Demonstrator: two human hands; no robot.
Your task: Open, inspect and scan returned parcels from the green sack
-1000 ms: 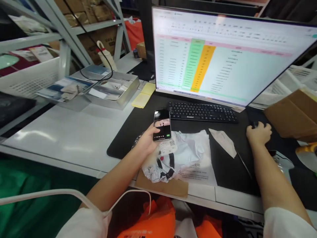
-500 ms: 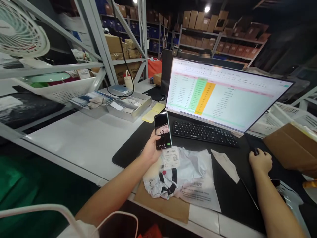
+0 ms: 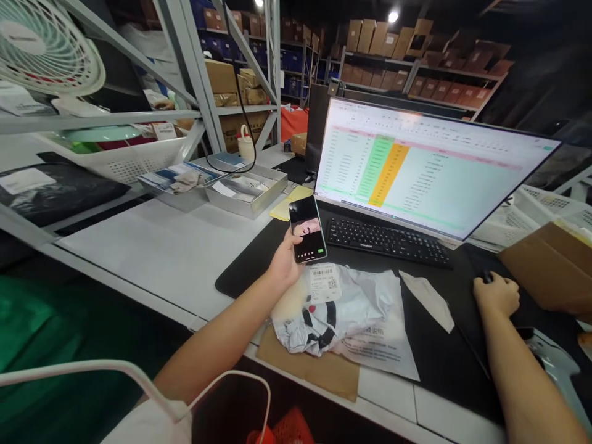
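Note:
My left hand (image 3: 284,265) grips a smartphone (image 3: 307,229) with its screen lit, held upright above a crumpled white mailer bag (image 3: 337,305) that bears a barcode label. My right hand (image 3: 497,295) rests curled over a dark computer mouse (image 3: 486,277) on the black desk mat (image 3: 430,333). A black keyboard (image 3: 386,242) lies between the hands, in front of a wide monitor (image 3: 430,166) showing a spreadsheet with green and orange columns.
A metal tray (image 3: 250,192) with papers and yellow sticky notes (image 3: 289,203) sit at the left of the monitor. A white fan (image 3: 46,46) and metal shelving (image 3: 194,92) stand at left. A brown cardboard box (image 3: 546,265) is at right. Brown paper (image 3: 309,370) lies under the bag.
The view has lifted from the desk to take in the warehouse shelves. My left hand has tilted the phone slightly; my right hand stays on the mouse.

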